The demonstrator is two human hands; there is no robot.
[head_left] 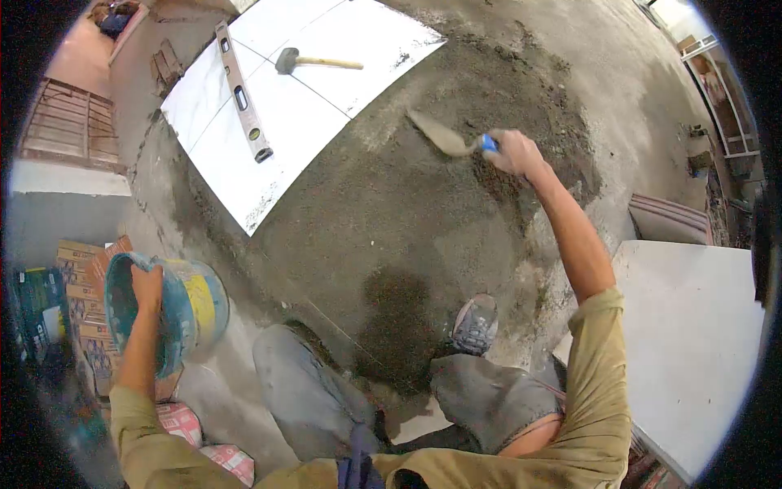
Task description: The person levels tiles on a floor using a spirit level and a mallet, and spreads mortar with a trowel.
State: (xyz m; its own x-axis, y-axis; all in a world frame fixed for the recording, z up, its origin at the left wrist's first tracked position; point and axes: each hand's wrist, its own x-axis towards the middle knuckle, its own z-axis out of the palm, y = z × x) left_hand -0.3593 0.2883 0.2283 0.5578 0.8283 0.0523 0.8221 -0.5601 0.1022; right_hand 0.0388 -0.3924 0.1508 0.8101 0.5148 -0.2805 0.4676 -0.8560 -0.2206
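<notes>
My right hand (516,153) is closed round the blue handle of a trowel (444,137), whose blade points left over the grey mortar bed (366,204). On the left, my left hand (147,285) grips the rim of a tilted teal bucket (208,306) with a yellow label. White tiles (285,110) lie beyond the mortar at the upper left. A spirit level (242,94) and a mallet (326,62) with a wooden handle rest on them.
Cardboard boxes (81,297) stand left of the bucket, with red-and-white bags (179,422) below. A large white tile (692,334) lies at the right, near stacked brownish slabs (669,218). My shoe (474,326) is on the mortar's near side.
</notes>
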